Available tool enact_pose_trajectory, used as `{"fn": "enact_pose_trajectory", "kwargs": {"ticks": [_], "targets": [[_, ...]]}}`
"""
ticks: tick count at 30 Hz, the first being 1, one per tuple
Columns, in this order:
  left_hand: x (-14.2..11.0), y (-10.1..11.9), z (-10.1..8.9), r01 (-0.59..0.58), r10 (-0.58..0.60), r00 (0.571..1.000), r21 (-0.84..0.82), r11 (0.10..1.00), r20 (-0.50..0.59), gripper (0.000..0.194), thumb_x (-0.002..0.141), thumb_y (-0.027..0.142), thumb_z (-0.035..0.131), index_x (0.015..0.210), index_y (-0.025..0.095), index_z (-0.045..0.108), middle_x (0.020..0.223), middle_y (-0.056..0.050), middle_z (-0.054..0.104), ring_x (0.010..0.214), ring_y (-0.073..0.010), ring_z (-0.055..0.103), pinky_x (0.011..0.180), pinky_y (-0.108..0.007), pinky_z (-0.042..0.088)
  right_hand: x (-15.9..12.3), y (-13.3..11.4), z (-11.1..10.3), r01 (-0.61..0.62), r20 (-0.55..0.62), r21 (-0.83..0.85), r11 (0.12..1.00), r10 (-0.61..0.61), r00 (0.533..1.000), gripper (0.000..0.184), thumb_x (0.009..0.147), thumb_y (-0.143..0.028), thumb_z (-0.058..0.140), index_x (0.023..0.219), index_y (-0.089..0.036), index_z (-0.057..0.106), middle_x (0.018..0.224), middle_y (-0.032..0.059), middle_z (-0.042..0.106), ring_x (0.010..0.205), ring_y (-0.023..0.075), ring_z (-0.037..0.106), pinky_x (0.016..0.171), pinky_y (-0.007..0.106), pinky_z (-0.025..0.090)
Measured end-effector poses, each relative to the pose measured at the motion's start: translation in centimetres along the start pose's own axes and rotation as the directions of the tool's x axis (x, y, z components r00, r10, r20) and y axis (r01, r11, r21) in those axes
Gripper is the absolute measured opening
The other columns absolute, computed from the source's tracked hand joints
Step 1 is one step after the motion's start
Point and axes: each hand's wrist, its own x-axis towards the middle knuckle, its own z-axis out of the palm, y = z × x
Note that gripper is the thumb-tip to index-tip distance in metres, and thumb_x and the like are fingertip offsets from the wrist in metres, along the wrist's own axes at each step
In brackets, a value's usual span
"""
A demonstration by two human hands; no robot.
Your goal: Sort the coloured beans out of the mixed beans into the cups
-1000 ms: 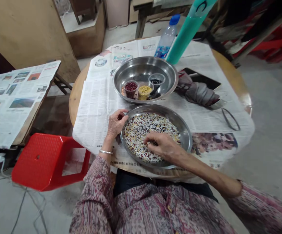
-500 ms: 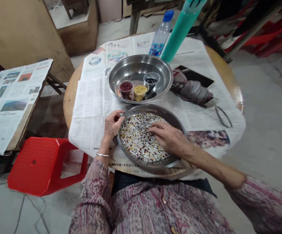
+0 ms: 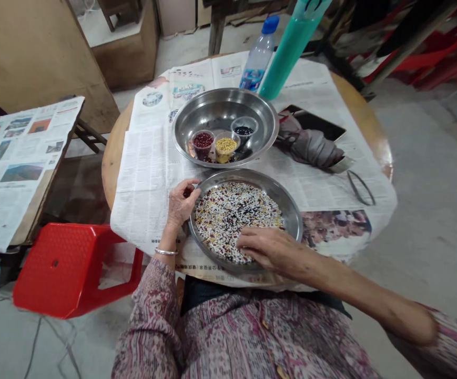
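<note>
A shallow metal tray (image 3: 296,216) holds a spread mix of white grains with red, yellow and black beans (image 3: 228,210). My left hand (image 3: 181,201) is curled at the tray's upper left rim, with dark red beans (image 3: 189,191) showing between thumb and fingers. Over the lower right of the mix, my right hand (image 3: 265,246) has its fingers bunched and pointing down into the grains; what the fingertips pinch is hidden. Behind the tray, a steel basin (image 3: 220,102) contains a cup of red beans (image 3: 203,142), a cup of yellow beans (image 3: 226,146) and a cup of black beans (image 3: 244,129).
Newspaper (image 3: 141,163) covers the round table. A water bottle (image 3: 257,58) and a tall green bottle (image 3: 289,55) stand behind the basin. To the right lie a folded grey umbrella (image 3: 311,145) and a dark flat object (image 3: 321,123). A red stool (image 3: 58,268) is at left.
My right hand has moved toward me across the mix, from the tray's middle right to its lower part. My left hand stays at the rim.
</note>
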Motion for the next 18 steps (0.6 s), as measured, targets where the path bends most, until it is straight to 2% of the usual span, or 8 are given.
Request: {"fn": "enact_pose_trajectory", "kwargs": {"ticks": [5, 7, 10, 14, 16, 18], "targets": [[0.0, -0.1, 0.0, -0.01, 0.01, 1.0, -0.02, 1.0, 0.0, 0.018, 0.082, 0.018, 0.066, 0.098, 0.019, 0.073, 0.068, 0.006, 0.053, 0.061, -0.0095, 0.047, 0.063, -0.023, 0.039, -0.9, 0.8, -1.2, 0.017, 0.133, -0.014, 1.0, -0.015, 0.991, 0.025, 0.09, -0.005, 0.052, 0.077, -0.021, 0.066, 0.077, 0.0023, 0.069, 0.074, 0.0168, 0.066, 0.068, 0.029, 0.05], [-0.1, 0.0, 0.0, -0.013, 0.013, 1.0, -0.023, 1.0, -0.001, 0.018, 0.082, 0.018, 0.066, 0.098, 0.019, 0.073, 0.067, 0.006, 0.052, 0.061, -0.0094, 0.046, 0.063, -0.023, 0.039, -0.1, 1.6, -1.1, 0.007, 0.085, -0.048, 0.999, -0.002, 0.996, 0.024, 0.09, -0.006, 0.052, 0.083, -0.021, 0.07, 0.084, 0.0036, 0.072, 0.08, 0.0178, 0.068, 0.072, 0.03, 0.053], [0.0, 0.0, 0.0, -0.005, 0.005, 1.0, -0.02, 1.0, -0.001, 0.017, 0.082, 0.016, 0.066, 0.098, 0.019, 0.073, 0.067, 0.006, 0.052, 0.06, -0.0094, 0.046, 0.062, -0.023, 0.039, 1.6, 3.1, -1.2, -0.05, -0.078, -0.119, 0.992, 0.041, 0.996, 0.029, 0.093, -0.01, 0.05, 0.103, -0.022, 0.073, 0.102, 0.0074, 0.074, 0.094, 0.0214, 0.069, 0.083, 0.035, 0.056], [0.0, 0.0, 0.0, 0.001, -0.001, 1.0, -0.021, 1.0, -0.002, 0.017, 0.082, 0.014, 0.066, 0.097, 0.019, 0.073, 0.066, 0.007, 0.052, 0.06, -0.0089, 0.046, 0.062, -0.022, 0.039, 4.4, 4.0, -1.5, -0.168, -0.259, -0.198, 0.966, 0.114, 0.959, 0.03, 0.098, -0.016, 0.046, 0.111, -0.022, 0.072, 0.113, 0.0117, 0.071, 0.11, 0.0266, 0.063, 0.095, 0.044, 0.055], [0.0, 0.1, 0.0, 0.003, -0.003, 1.0, -0.013, 1.0, -0.002, 0.017, 0.082, 0.013, 0.066, 0.098, 0.018, 0.073, 0.066, 0.007, 0.053, 0.06, -0.009, 0.046, 0.062, -0.022, 0.039, 5.8, 3.3, -1.1, -0.148, -0.273, -0.218, 0.965, 0.085, 0.958, 0.028, 0.099, -0.02, 0.049, 0.114, -0.021, 0.071, 0.117, 0.0126, 0.069, 0.114, 0.0279, 0.06, 0.098, 0.046, 0.054], [0.0, 0.2, 0.0, -0.011, 0.011, 1.0, -0.006, 1.0, -0.009, 0.016, 0.083, 0.013, 0.066, 0.097, 0.018, 0.073, 0.067, 0.006, 0.055, 0.062, -0.0093, 0.049, 0.064, -0.022, 0.041, 7.1, 1.9, -0.3, -0.046, -0.227, -0.233, 0.971, -0.008, 0.974, 0.025, 0.098, -0.023, 0.054, 0.117, -0.02, 0.07, 0.124, 0.0139, 0.066, 0.119, 0.0295, 0.057, 0.1, 0.048, 0.052]]}}
